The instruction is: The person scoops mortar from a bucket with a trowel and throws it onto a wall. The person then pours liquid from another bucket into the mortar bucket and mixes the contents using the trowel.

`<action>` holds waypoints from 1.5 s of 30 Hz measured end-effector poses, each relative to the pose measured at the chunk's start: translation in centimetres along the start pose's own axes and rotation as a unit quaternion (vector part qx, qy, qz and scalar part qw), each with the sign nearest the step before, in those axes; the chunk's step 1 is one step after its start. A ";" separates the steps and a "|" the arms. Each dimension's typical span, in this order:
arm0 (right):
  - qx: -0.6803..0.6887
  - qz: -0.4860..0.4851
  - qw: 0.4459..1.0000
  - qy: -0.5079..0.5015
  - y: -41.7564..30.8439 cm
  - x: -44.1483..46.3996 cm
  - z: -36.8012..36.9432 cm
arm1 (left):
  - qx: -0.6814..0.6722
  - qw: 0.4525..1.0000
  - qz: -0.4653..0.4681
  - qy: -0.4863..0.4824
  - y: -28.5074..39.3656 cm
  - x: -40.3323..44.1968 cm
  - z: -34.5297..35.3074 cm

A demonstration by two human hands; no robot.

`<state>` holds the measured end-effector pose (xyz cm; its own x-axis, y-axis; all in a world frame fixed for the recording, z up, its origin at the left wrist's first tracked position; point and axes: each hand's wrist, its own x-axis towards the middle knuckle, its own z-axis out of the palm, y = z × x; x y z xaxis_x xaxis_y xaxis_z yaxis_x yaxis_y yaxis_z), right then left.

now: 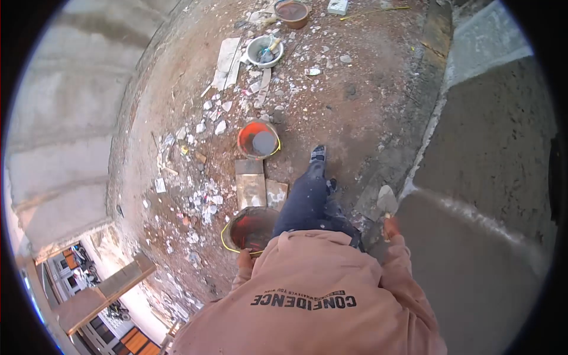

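My right hand (391, 228) is closed around the handle of a trowel (387, 200), whose pale blade points forward beside the grey wall. At my left side, my left hand (245, 259) grips the rim or yellow handle of a bucket (236, 228); the sleeve and bucket edge partly hide its fingers. That bucket is tilted, and its inside is dark with reddish smears. Ahead of it on the ground stands an orange bucket (244, 141) with grey liquid inside and a yellow handle.
Boards (251, 190) lie between the two buckets. Farther ahead are a white basin (251, 52) with tools in it and a brown tub (296, 23). Rubble (207, 204) litters the ground on the left. Plastered walls (497, 130) rise on both sides. A wooden beam (112, 296) crosses at lower left.
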<state>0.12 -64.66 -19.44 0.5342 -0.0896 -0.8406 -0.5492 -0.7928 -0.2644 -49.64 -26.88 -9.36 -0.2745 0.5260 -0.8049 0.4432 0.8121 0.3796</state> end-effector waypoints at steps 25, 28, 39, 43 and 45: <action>0.112 0.190 0.974 0.059 11.7 12.2 7.9 | 0.231 0.943 0.159 -0.180 24.5 6.8 51.3; 0.293 0.275 0.916 0.006 15.7 20.7 11.4 | 0.204 0.944 0.174 -0.191 18.1 8.9 57.6; 0.369 0.165 0.915 0.020 24.9 49.0 15.0 | 0.253 0.912 0.192 -0.258 0.2 14.2 68.6; 0.368 0.084 0.926 0.014 21.1 58.4 10.3 | 0.281 0.907 0.177 -0.259 -0.8 15.2 68.6; 0.370 0.077 0.926 -0.013 21.5 58.4 9.4 | 0.287 0.908 0.177 -0.250 -0.7 15.4 68.6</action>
<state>13.44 -81.22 -78.64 0.4036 -0.1455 -0.9033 -0.9121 -0.1419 -0.3847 4.35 -36.72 -53.32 0.3300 0.4310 -0.8398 0.8386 0.2745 0.4705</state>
